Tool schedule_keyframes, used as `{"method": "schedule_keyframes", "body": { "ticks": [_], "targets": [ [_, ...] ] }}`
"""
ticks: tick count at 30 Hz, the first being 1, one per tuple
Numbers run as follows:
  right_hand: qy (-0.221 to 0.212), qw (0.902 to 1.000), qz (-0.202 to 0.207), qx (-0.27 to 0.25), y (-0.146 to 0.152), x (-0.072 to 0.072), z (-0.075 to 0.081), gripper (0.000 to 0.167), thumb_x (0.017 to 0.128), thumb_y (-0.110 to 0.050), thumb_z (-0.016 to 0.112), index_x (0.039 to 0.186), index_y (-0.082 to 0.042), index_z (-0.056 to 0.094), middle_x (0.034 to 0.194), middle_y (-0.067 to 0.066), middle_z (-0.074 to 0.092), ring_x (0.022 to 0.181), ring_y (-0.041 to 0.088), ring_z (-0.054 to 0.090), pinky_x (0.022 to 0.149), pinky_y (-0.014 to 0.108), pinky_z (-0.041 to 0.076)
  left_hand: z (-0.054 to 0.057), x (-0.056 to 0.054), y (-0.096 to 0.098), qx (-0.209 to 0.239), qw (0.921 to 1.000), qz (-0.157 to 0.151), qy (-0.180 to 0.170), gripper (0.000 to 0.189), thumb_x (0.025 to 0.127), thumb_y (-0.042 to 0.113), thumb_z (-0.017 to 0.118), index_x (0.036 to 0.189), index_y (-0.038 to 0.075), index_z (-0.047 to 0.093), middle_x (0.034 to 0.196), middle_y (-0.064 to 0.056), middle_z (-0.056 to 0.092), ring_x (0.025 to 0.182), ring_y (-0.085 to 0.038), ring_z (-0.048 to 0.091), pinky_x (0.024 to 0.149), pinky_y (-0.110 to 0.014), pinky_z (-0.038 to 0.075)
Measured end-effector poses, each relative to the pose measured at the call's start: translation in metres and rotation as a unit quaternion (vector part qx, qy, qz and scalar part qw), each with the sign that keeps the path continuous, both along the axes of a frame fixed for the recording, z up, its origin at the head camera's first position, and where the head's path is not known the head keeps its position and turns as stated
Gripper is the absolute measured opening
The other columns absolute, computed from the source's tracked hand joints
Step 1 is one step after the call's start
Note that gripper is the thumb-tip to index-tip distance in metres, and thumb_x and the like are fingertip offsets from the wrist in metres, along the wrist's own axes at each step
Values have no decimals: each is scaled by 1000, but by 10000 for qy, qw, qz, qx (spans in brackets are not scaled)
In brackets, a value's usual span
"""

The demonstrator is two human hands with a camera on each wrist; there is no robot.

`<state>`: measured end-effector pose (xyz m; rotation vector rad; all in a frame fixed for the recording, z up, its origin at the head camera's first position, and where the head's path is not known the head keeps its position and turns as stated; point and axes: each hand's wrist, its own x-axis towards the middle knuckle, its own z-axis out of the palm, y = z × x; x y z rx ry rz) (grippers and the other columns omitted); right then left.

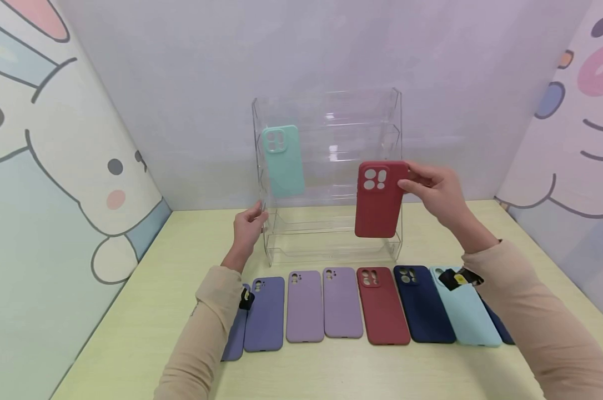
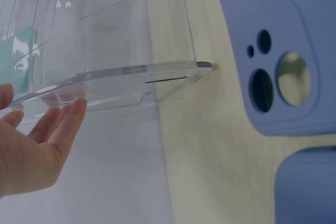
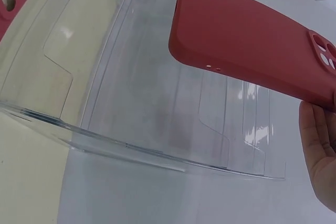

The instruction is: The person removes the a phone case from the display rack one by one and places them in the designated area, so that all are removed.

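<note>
My right hand pinches a red phone case by its upper right edge. The case hangs upright, camera cutouts at the top, in front of the right side of a clear tiered display rack. In the right wrist view the red case is apart from the rack's side panel. My left hand grips the rack's left side edge; the left wrist view shows the thumb and fingers on either side of it. A mint phone case leans in the rack's left part.
A row of phone cases lies before the rack: blue-violet, lilac, another red, navy and light blue. My right forearm partly covers the row's right end. Cartoon-printed walls enclose the table.
</note>
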<state>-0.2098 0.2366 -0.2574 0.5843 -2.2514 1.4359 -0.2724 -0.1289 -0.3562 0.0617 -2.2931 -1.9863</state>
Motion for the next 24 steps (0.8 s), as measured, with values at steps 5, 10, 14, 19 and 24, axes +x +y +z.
{"method": "schedule_keyframes", "body": {
  "ticks": [5, 10, 14, 19, 24],
  "targets": [
    [-108, 9999, -125, 51, 7, 9, -2, 42, 87, -7, 60, 126, 2, 51, 93, -15, 65, 80, 0, 62, 73, 12, 48, 0, 1, 0, 30, 10000, -30, -5, 41, 91, 11, 54, 131, 10, 48, 126, -16, 52, 109, -25, 52, 85, -41, 49],
    [-146, 9995, -253, 99, 14, 15, -6, 42, 87, -8, 61, 127, 2, 51, 94, -17, 64, 80, 0, 62, 73, 11, 48, -1, -1, -1, -27, 10000, -20, 35, 40, 91, 12, 54, 130, 11, 49, 125, -16, 52, 108, -25, 53, 84, -40, 50],
    [-143, 9987, -450, 174, 21, 19, -9, 41, 87, -10, 61, 126, 1, 52, 92, -18, 63, 80, 0, 62, 72, 11, 48, -1, -1, -1, -25, 10000, 23, 27, 40, 90, 11, 55, 130, 12, 49, 124, -16, 53, 107, -25, 53, 84, -40, 50],
    [-239, 9964, -760, 281, 30, 25, -14, 41, 87, -13, 61, 126, 0, 53, 90, -21, 63, 80, -1, 61, 71, 10, 47, -2, -1, -1, -34, 10000, 29, 12, 41, 90, 11, 55, 131, 12, 48, 123, -17, 54, 107, -25, 53, 84, -41, 50],
    [-380, 9940, -949, 396, 41, 29, -19, 42, 88, -14, 60, 127, -3, 52, 91, -23, 61, 81, -2, 60, 69, 9, 47, -2, -2, -1, -28, 10000, 21, 14, 40, 91, 11, 55, 130, 12, 49, 124, -16, 54, 107, -25, 54, 84, -41, 50]
  ]
}}
